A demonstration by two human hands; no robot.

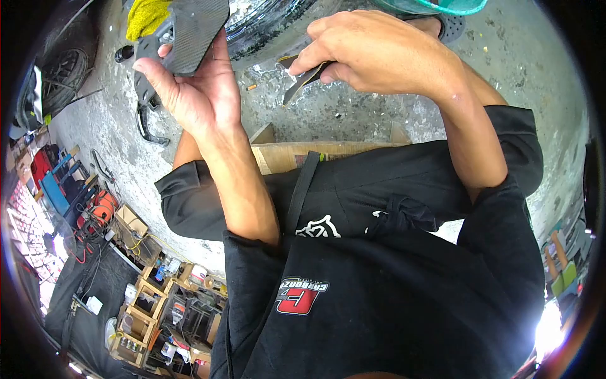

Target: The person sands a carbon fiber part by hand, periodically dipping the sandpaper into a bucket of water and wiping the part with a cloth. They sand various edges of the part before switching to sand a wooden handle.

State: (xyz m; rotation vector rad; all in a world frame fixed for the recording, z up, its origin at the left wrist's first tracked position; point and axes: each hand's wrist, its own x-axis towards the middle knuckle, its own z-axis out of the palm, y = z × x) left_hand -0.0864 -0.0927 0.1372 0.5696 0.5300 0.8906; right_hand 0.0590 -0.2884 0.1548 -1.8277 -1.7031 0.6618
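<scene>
My left hand (205, 98) is turned palm up, its fingers and thumb closed round a black carbon-fibre part (199, 35). The part has a flat woven-looking panel and a shaped edge with openings. To the right, my right hand (372, 54) pinches a folded piece of dark sandpaper (305, 81), brownish along its edge. The sandpaper is apart from the carbon-fibre part. A yellow cloth (146, 18) lies just beyond my left hand, and a black curved lever-like piece (148, 129) is below it.
A green basin (464, 6) stands at the top right, near a foot in a grey slipper (452, 28). A low wooden seat (278, 156) is under me on the wet, stained concrete floor (353, 117). Wooden shelves (148, 303) with bottles and tools are at the lower left.
</scene>
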